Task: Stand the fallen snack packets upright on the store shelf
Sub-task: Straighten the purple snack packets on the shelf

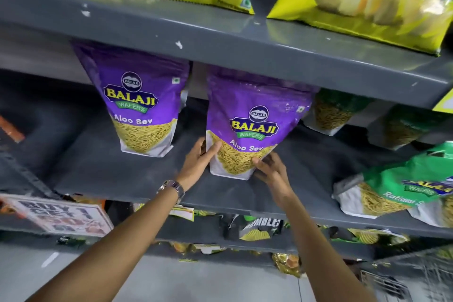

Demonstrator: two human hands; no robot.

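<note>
Both hands, left (199,159) and right (270,170), each grip grasping the centre purple packet (247,125) upright on the grey shelf (103,167), bare shelf lower left, packet tops hidden (overhanging shelf), green packets at right cut off.

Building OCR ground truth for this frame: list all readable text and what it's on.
"BALAJI WAFERS", "Aloo Sev": left purple plastic snack pouch, standing alone.
"BALAJI WAFERS", "Aloo Sev": right purple plastic snack pouch, held by left hand and right hand.
"BALAJI WAFERS", "Ratlami S…" cut off: green plastic snack pouch.
"BUY 1 GET 1": white shelf-edge sign, upside down; rest blurred.
Black packet lettering: partly hidden, unreadable.
</note>
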